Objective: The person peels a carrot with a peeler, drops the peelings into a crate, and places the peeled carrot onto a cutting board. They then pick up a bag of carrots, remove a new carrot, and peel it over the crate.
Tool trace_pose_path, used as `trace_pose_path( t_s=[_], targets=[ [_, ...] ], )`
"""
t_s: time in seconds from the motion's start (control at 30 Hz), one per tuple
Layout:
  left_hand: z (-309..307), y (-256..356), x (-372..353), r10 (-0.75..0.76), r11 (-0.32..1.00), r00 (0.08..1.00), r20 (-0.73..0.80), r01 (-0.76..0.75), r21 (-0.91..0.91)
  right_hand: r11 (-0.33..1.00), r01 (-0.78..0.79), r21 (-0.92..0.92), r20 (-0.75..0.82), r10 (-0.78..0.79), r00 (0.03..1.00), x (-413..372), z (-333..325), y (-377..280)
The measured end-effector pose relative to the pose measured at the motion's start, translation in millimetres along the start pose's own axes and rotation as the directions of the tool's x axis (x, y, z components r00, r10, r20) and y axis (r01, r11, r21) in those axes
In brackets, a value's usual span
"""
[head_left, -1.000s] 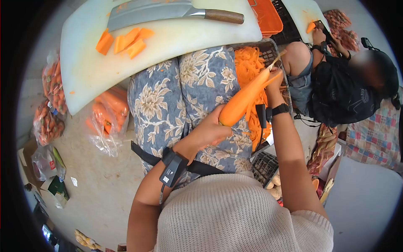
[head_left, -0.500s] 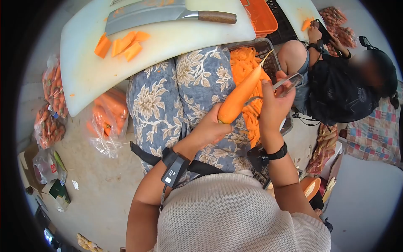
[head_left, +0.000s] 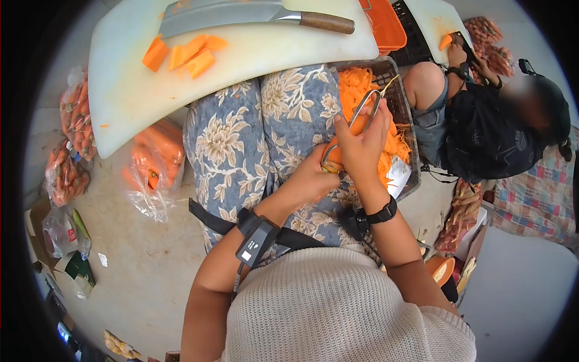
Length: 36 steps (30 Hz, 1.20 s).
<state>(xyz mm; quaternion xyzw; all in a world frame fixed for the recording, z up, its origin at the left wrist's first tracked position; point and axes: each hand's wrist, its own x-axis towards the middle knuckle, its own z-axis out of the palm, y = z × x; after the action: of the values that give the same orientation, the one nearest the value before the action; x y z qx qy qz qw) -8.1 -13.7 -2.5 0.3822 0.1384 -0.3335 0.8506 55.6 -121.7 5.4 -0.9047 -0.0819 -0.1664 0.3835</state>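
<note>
My left hand (head_left: 310, 179) is closed round the thick end of a large orange carrot (head_left: 333, 155). The carrot's thin root tip points up and away to the right. In my right hand (head_left: 360, 148) is a metal peeler (head_left: 363, 104) with a looped handle. Its head rests against the carrot close to my left fingers. My right hand covers much of the carrot's middle. Below both, a dark plastic crate (head_left: 415, 166) holds a heap of carrot peelings (head_left: 354, 81).
A white cutting board (head_left: 126, 99) ahead carries a cleaver (head_left: 223, 18) and several carrot chunks (head_left: 198, 53). Bagged carrots (head_left: 154, 160) stand on the floor at left. An orange basket (head_left: 386, 27) lies beyond the crate. Another person (head_left: 491, 123) works at a board on the right.
My right hand has drawn the peeler down along the carrot toward my left hand. The view has shifted slightly, and a white patch now shows in the crate.
</note>
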Motion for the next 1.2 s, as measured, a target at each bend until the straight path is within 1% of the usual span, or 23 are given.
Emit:
trace_pose_path(
  t_s=[0.07,0.17,0.3,0.4,0.47,0.5,0.57,0.6,0.7,0.77,0.8,0.87,0.9,0.97,1.03,1.07,1.13,1.2],
  targets=[
    [-1.6,0.8,0.3,0.02,1.0,1.0,0.008,-0.02,-0.018,0.999,0.021,-0.026,0.021,-0.02,1.0,5.4,0.9,0.7],
    [-3.3,1.3,2.5,0.005,1.0,1.0,0.017,-0.005,-0.001,0.999,0.004,-0.032,0.06,-0.002,0.998,11.3,2.2,3.3],
    [-3.2,1.1,3.6,0.011,1.0,1.0,0.015,-0.011,-0.019,1.0,0.01,-0.024,0.048,-0.009,0.999,13.0,5.7,7.6],
    [-3.0,1.3,3.9,0.004,1.0,0.999,0.043,-0.003,-0.024,1.0,-0.003,-0.027,0.065,0.005,0.998,17.1,4.9,13.2],
    [-1.2,-0.2,3.0,-0.024,0.998,1.0,-0.006,0.024,0.055,0.993,-0.118,-0.016,0.022,0.118,0.993,24.9,6.1,24.5],
    [-0.7,1.0,3.4,-0.026,0.998,1.0,-0.006,0.026,0.057,0.993,-0.12,-0.016,0.02,0.12,0.993,28.1,6.6,26.5],
    [0.2,2.4,2.5,-0.041,0.999,0.999,-0.02,0.041,0.017,0.991,-0.131,-0.012,0.08,0.132,0.988,31.5,6.2,29.4],
    [0.3,1.5,2.2,-0.042,0.999,0.999,-0.019,0.043,0.018,0.991,-0.133,-0.013,0.079,0.133,0.988,31.4,6.9,30.1],
    [-0.1,2.2,3.4,-0.039,0.999,0.999,-0.019,0.039,0.003,0.993,-0.118,-0.005,0.043,0.119,0.992,32.6,11.4,32.9],
    [0.0,1.6,3.3,-0.032,0.999,0.999,-0.006,0.032,0.011,0.997,-0.061,-0.056,0.014,0.062,0.998,31.4,12.5,40.7],
    [-0.5,-0.2,2.6,-0.036,0.999,0.999,-0.009,0.036,0.013,0.996,-0.065,-0.054,0.014,0.066,0.998,32.3,13.3,47.3],
    [-0.1,-2.6,2.4,-0.031,0.998,0.999,-0.011,0.032,0.062,0.973,-0.162,-0.165,-0.103,0.146,0.984,42.8,13.5,64.8],
    [1.2,-1.7,2.5,-0.031,0.997,0.999,-0.009,0.031,0.067,0.973,-0.163,-0.163,-0.108,0.147,0.983,50.2,10.5,74.9],
    [3.9,-0.8,1.7,-0.038,0.986,0.998,-0.042,0.045,0.16,0.931,-0.365,-0.015,0.044,0.366,0.93,62.3,4.9,91.6],
    [2.8,-1.0,1.4,-0.045,0.989,0.998,-0.042,0.051,0.141,0.92,-0.392,0.001,0.045,0.391,0.919,63.8,7.7,95.3],
    [2.9,-1.1,1.0,-0.051,0.991,0.998,-0.043,0.056,0.121,0.914,-0.4,0.068,0.069,0.395,0.916,63.8,8.8,98.0],
    [4.6,2.0,0.1,-0.062,0.993,0.997,-0.041,0.066,0.097,0.903,-0.408,0.137,0.093,0.398,0.912,64.4,11.7,103.1],
    [4.8,3.0,0.4,-0.072,0.994,0.997,-0.041,0.075,0.076,0.911,-0.399,0.103,0.084,0.392,0.916,66.4,15.5,115.3]
  ],
)
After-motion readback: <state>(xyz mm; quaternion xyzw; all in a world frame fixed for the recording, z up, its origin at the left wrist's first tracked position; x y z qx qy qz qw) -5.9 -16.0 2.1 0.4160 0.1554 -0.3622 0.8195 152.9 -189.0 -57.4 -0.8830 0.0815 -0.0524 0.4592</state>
